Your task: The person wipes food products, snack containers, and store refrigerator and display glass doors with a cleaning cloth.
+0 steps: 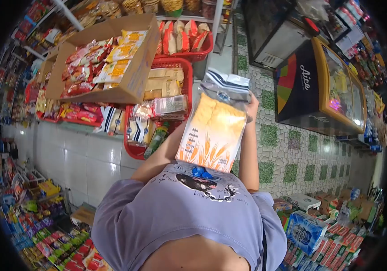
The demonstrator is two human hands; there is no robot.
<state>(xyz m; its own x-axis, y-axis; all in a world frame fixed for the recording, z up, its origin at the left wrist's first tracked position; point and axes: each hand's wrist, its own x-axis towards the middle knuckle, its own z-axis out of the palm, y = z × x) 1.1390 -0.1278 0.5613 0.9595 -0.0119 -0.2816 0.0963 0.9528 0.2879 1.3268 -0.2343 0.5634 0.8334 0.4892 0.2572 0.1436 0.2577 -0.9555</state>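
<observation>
A clear bag of bread (214, 124), printed with orange wheat ears and a dark blue and white striped top, is held upright in front of my chest. My right hand (252, 107) is closed on the bag's upper right edge, its fingers partly hidden behind the plastic. From the left, my left forearm (168, 147) reaches behind the bag, which hides the hand and its fingers. Just left of the bag is a red basket (189, 74) with packaged breads and a green packet (156, 142).
An open cardboard box (146, 67) of red and yellow snack packets sits above the baskets. Another red basket (202, 53) holds paper-wrapped loaves. An Aice freezer (299, 86) stands at right on the patterned floor (293, 149). Blue packs (306, 231) and cartons lie lower right.
</observation>
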